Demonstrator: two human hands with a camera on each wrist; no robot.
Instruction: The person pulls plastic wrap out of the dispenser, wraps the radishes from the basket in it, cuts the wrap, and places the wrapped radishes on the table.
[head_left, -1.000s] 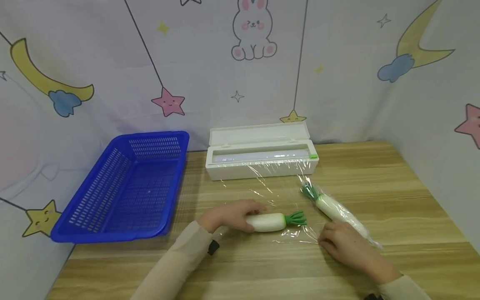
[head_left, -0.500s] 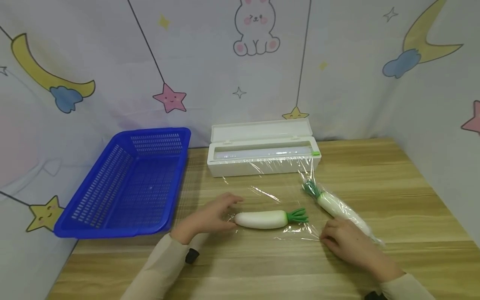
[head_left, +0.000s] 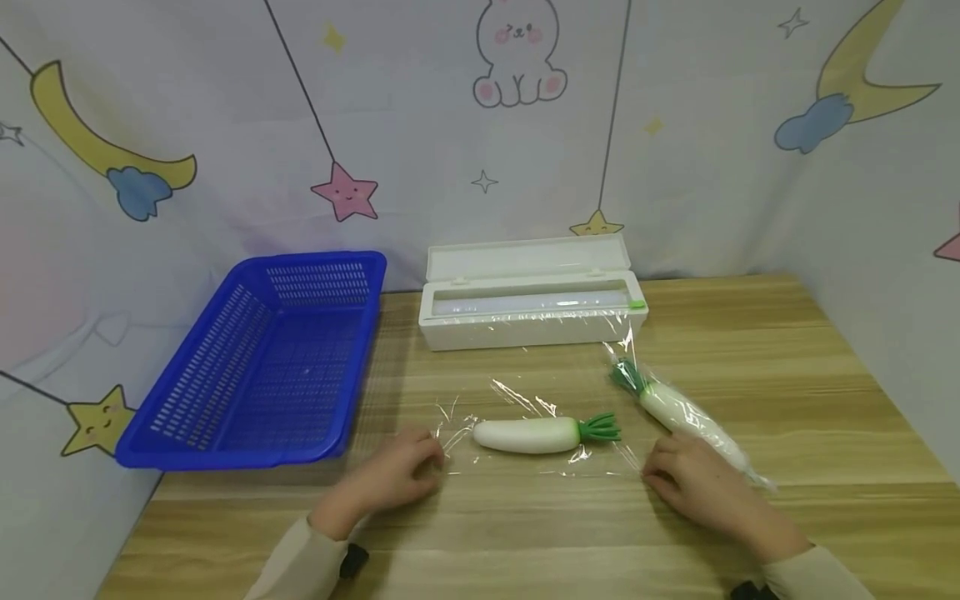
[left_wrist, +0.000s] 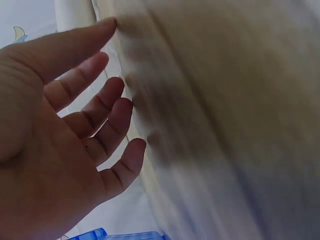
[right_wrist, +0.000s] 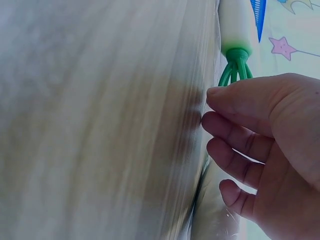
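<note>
A white radish with green stalks lies crosswise on a sheet of clear plastic wrap, drawn from the white wrap box. To its left my left hand rests at the wrap's near left corner, fingers loosely bent. In the left wrist view its fingertips meet the table, the thumb apart from them. My right hand pinches the wrap's near right corner between thumb and forefinger. Beside that hand lies a second radish, wrapped in film and slanting.
A blue plastic basket stands on the left of the wooden table. The wrap box, its lid raised, is at the back with a roll inside. A printed cloth wall rises behind the table.
My left hand has let go of the radish and moved left and toward me, to the wrap's left corner. The right hand has stayed in place.
</note>
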